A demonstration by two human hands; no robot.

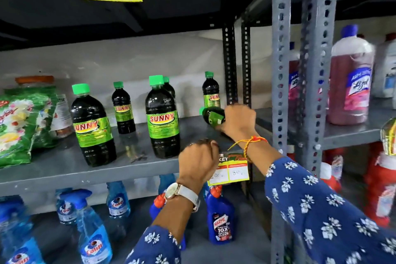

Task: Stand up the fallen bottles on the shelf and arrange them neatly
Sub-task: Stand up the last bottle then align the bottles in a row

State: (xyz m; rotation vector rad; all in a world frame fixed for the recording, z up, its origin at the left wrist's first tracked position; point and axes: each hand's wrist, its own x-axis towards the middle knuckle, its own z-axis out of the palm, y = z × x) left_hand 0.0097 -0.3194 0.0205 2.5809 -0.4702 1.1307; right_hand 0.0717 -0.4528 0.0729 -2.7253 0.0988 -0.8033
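Note:
Dark bottles with green caps and green "Sunny" labels stand on the grey shelf point(64, 169). A large one point(92, 126) is at the left and a second large one point(161, 118) in the middle. Small ones stand behind point(123, 109) and at the right rear point(211, 92). One small bottle point(212, 117) lies on its side at the right, cap pointing left. My right hand point(237, 122) is closed around its body. My left hand point(197, 163) is a loose fist on the shelf's front edge, holding nothing.
A green detergent bag point(19, 122) and a jar lean at the shelf's left. Perforated grey uprights point(280, 92) stand right of the fallen bottle. Pink cleaner bottles point(349, 83) fill the neighbouring shelf. Blue spray bottles point(92, 231) and a Harpic bottle point(220, 218) stand below. A price tag point(229, 172) hangs on the edge.

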